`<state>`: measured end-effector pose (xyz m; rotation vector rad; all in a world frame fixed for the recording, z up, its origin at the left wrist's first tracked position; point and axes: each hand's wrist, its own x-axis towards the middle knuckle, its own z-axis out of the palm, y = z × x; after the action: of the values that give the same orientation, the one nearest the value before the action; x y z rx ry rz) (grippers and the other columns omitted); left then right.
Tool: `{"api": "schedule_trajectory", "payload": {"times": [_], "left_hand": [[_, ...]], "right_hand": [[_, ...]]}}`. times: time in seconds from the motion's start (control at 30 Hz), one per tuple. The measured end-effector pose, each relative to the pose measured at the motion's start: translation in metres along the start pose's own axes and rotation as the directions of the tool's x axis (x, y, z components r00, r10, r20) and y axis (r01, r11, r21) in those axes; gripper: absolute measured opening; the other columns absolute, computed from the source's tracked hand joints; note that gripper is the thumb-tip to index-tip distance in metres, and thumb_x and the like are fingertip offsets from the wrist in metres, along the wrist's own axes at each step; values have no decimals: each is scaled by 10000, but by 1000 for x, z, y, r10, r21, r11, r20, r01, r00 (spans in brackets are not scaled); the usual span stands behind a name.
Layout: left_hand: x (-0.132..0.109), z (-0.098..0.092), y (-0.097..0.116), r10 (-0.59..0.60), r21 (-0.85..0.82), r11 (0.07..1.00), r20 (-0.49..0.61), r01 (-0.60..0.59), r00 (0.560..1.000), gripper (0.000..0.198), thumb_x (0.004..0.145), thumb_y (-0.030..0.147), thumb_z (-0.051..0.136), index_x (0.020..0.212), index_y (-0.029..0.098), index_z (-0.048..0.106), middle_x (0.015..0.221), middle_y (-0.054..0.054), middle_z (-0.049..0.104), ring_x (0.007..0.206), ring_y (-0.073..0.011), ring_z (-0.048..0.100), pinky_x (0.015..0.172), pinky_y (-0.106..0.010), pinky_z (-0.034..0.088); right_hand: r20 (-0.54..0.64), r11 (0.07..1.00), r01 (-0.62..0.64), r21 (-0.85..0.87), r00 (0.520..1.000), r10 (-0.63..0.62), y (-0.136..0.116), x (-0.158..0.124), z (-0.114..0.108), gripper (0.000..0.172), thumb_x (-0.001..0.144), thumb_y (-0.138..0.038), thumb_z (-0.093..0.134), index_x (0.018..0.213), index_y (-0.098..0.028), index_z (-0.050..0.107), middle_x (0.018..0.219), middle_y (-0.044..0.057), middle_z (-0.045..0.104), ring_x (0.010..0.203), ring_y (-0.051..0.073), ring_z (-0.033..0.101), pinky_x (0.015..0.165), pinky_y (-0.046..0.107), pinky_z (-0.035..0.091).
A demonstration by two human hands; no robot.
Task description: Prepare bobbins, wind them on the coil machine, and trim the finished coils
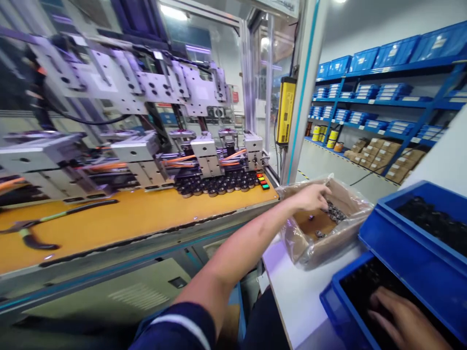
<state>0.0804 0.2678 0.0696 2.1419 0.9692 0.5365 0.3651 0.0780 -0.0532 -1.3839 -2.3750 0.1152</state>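
My left hand (pixel 313 197) reaches across into the mouth of a cardboard box (pixel 304 247) lined with clear plastic. Its fingers are bent downward and close together; whatever they may hold is hidden. Small dark metallic parts (pixel 335 213) lie in a heap just beyond the fingers, and a few sit loose on the box floor. At lower right, my right hand (pixel 399 313) dips into a blue bin (pixel 333 296) of small black pieces (pixel 359 279). Its thumb and fingers are curved with a gap between them, slightly blurred, and nothing shows in that gap.
A second blue bin (pixel 412 238) of black parts overlaps the first on a white table (pixel 288 287). To the left stands a machine with metal fixtures (pixel 206 150). Black rings (pixel 215 184) and pliers (pixel 32 233) lie on its orange work surface (pixel 146 214). Shelves (pixel 386 107) hold blue boxes.
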Motion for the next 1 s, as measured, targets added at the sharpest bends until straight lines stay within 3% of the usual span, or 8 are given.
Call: {"api": "schedule_trajectory", "payload": {"times": [0.17,0.27,0.33,0.43,0.53,0.6,0.73,1.0], "left_hand": [[-113,5,-20,107,-445,886,-82,-132,991,531,959,347,492,1423,144,330,1210,-219,662,915,-225,739,721,-314,588],[-175,32,-24,-20,-799,586,-183,-137,983,502,798,393,730,1230,186,580,1109,-136,713,778,-200,740,636,-259,560],[-207,47,-19,-142,-901,409,-220,-145,965,393,705,351,819,1038,175,706,1053,-106,740,747,-177,722,641,-247,547],[-240,60,-8,-204,-909,394,-230,-135,952,340,687,331,834,979,169,767,1060,-107,751,756,-161,706,723,-266,561],[-264,66,2,-209,-903,416,-208,-106,955,417,615,217,875,1019,194,770,1073,-87,753,724,-141,701,762,-274,577],[-276,70,8,-225,-899,428,-211,-98,951,415,594,154,875,992,209,775,961,-61,772,687,-131,697,692,-238,574],[-293,79,19,-220,-866,487,-252,-118,942,347,630,136,845,959,227,785,800,-33,759,664,-120,683,631,-193,549],[-292,100,31,-223,-847,526,-223,-76,949,384,554,159,880,928,187,794,578,3,656,529,-109,586,564,-223,525]], "right_hand": [[53,994,-70,81,996,65,-36,15,-11,293,971,-282,455,824,-188,691,810,45,709,754,164,699,702,269,580],[-57,988,-126,88,990,131,-44,20,-13,292,947,-347,500,760,-174,642,704,29,684,644,154,661,636,265,555],[-113,982,-172,76,977,180,-49,24,-16,278,931,-384,522,800,-168,639,685,36,687,614,160,652,617,275,554],[-171,978,-194,71,964,203,-74,35,-31,256,928,-376,532,884,-161,664,760,65,715,667,175,670,666,305,560],[-223,989,-87,122,968,112,-127,50,-49,169,924,-305,564,953,-180,674,912,70,703,805,167,664,751,303,545],[-313,970,125,206,948,-56,-170,55,-55,98,903,-214,601,964,-175,667,911,66,663,811,149,633,723,284,527],[-357,874,353,334,905,-230,-232,48,-45,162,872,-75,595,1006,-157,636,853,50,623,773,122,600,675,251,513],[-346,813,412,412,896,-279,-237,31,-28,191,867,-53,586,1028,-153,611,913,74,622,826,133,623,713,253,546]]}}
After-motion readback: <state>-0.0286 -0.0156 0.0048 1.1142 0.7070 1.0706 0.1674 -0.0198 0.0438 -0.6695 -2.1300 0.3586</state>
